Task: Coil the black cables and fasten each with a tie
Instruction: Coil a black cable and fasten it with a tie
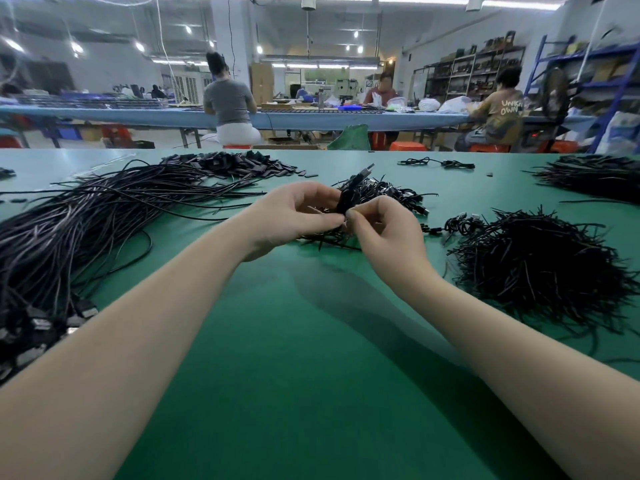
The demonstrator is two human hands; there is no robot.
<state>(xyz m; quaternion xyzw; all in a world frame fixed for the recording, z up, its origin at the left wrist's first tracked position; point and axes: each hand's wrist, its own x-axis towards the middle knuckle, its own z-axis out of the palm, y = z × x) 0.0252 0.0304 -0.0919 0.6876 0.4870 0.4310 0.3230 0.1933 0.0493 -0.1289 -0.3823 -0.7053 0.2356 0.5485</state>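
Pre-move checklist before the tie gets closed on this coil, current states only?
1. Left hand grips the coiled cable: ok.
2. Right hand pinches at the coil's lower end: ok.
3. Tie wrapped round the coil: cannot tell, black on black.
4. Connector end sticks up clear of the fingers: ok.
5. Spare ties pile near the right hand: ok.
6. Loose cables bundle on the left, apart from the coil: ok.
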